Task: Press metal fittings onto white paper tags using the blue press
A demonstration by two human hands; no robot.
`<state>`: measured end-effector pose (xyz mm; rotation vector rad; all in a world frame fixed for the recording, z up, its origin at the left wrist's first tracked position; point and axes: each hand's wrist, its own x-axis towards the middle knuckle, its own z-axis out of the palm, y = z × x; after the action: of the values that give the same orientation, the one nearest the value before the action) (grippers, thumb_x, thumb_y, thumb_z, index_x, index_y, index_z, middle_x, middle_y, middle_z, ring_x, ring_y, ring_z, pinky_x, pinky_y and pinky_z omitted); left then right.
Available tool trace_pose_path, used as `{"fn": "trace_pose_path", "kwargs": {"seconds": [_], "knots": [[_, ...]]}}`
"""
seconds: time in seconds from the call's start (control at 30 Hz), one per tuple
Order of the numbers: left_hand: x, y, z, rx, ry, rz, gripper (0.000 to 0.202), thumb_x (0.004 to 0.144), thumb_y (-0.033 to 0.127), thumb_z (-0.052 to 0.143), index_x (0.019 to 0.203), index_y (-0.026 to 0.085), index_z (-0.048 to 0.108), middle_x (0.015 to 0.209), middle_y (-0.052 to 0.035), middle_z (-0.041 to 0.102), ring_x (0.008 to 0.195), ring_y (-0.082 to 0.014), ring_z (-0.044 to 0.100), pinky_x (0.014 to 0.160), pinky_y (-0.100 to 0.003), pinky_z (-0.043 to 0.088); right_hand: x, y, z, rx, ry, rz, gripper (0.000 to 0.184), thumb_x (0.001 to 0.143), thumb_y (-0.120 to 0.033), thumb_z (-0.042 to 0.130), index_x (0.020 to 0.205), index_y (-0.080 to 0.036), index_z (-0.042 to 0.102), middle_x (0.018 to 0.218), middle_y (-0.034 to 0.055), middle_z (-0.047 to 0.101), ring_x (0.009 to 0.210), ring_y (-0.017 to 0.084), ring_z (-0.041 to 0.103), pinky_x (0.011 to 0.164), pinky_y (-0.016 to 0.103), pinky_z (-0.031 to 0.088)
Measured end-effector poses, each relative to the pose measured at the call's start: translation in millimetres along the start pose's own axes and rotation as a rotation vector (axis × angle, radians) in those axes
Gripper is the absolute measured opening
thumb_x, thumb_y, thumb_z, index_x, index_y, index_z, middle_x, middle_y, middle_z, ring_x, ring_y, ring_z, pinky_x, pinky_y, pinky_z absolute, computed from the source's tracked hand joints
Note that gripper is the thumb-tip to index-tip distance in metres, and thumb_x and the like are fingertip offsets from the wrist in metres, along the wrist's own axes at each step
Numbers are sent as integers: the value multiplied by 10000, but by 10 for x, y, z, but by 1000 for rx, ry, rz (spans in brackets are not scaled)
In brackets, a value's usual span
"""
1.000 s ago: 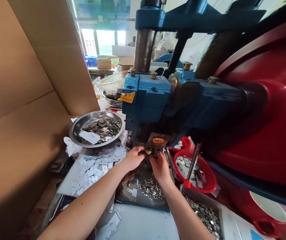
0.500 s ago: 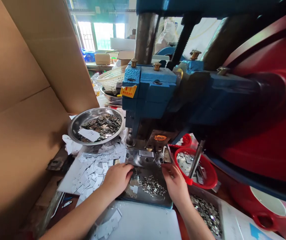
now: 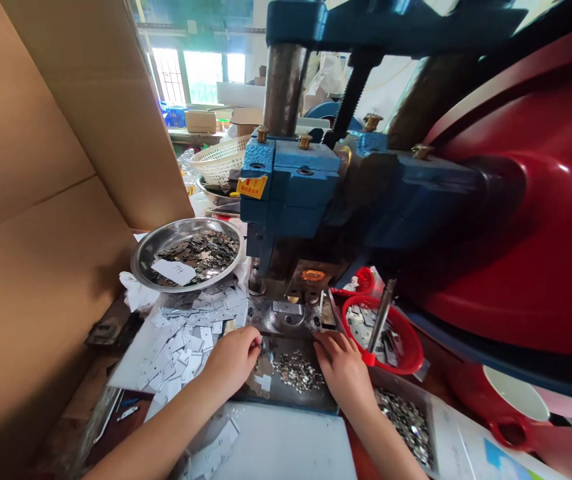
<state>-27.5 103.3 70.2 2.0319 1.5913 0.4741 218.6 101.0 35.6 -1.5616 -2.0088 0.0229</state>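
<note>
My left hand (image 3: pixel 233 360) rests on the steel plate (image 3: pixel 286 393) in front of the blue press (image 3: pixel 291 193), its fingers curled with the tips pinched near a small dark part at the plate's edge. My right hand (image 3: pixel 343 367) lies palm down beside a heap of small shiny metal pieces (image 3: pixel 296 372), fingers bent toward the die block (image 3: pixel 286 313). What either hand holds is too small to name. The die area under the ram stands uncovered.
A steel bowl of metal parts (image 3: pixel 186 253) with a paper slip sits at left above a spread of flat white tags (image 3: pixel 186 337). A red basket (image 3: pixel 386 333) and a tray of small silver parts (image 3: pixel 406 420) lie at right. Cardboard walls off the left; a red flywheel guard (image 3: pixel 541 220) fills the right.
Both hands have pulled back from the die under the press ram toward me and now rest on the steel plate by the heap of small pieces.
</note>
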Motion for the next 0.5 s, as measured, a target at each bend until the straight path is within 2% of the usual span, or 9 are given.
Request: {"fn": "trace_pose_path", "kwargs": {"seconds": [0.1, 0.17, 0.27, 0.37, 0.5], "knots": [[-9, -28, 16, -57, 20, 32, 272, 836, 127, 491, 1041, 253, 617, 988, -23, 662, 888, -198, 612, 796, -308, 456, 9, 4, 22, -74, 14, -71, 248, 902, -310, 440, 957, -245, 673, 897, 58, 636, 836, 225, 579, 750, 376, 472], [-13, -37, 8, -93, 41, 60, 300, 852, 128, 450, 1056, 253, 631, 1045, -34, 651, 939, -198, 608, 848, -315, 449, 13, -3, 25, -86, 33, -90, 249, 906, -306, 436, 899, -238, 675, 872, 60, 637, 819, 224, 574, 744, 376, 466], [-10, -26, -25, -162, 55, 51, 248, 842, 142, 459, 941, 242, 663, 973, -26, 670, 905, -194, 614, 830, -309, 456, 48, -43, 15, -40, 45, -76, 245, 909, -286, 423, 839, -224, 650, 843, 61, 638, 799, 222, 567, 748, 382, 455], [4, 8, -56, -239, 45, -18, 172, 815, 174, 501, 862, 237, 653, 835, -3, 682, 789, -190, 623, 727, -293, 468, 180, -136, 0, 69, 89, -44, 218, 904, -276, 424, 833, -215, 621, 836, 58, 625, 792, 212, 562, 745, 372, 450], [38, 62, -78, -303, 40, -75, 184, 804, 210, 526, 927, 237, 660, 832, -2, 688, 775, -192, 628, 703, -290, 461, 498, -318, 34, 112, 154, -33, 191, 883, -261, 444, 825, -209, 618, 862, 60, 612, 813, 210, 546, 758, 364, 438]]}}
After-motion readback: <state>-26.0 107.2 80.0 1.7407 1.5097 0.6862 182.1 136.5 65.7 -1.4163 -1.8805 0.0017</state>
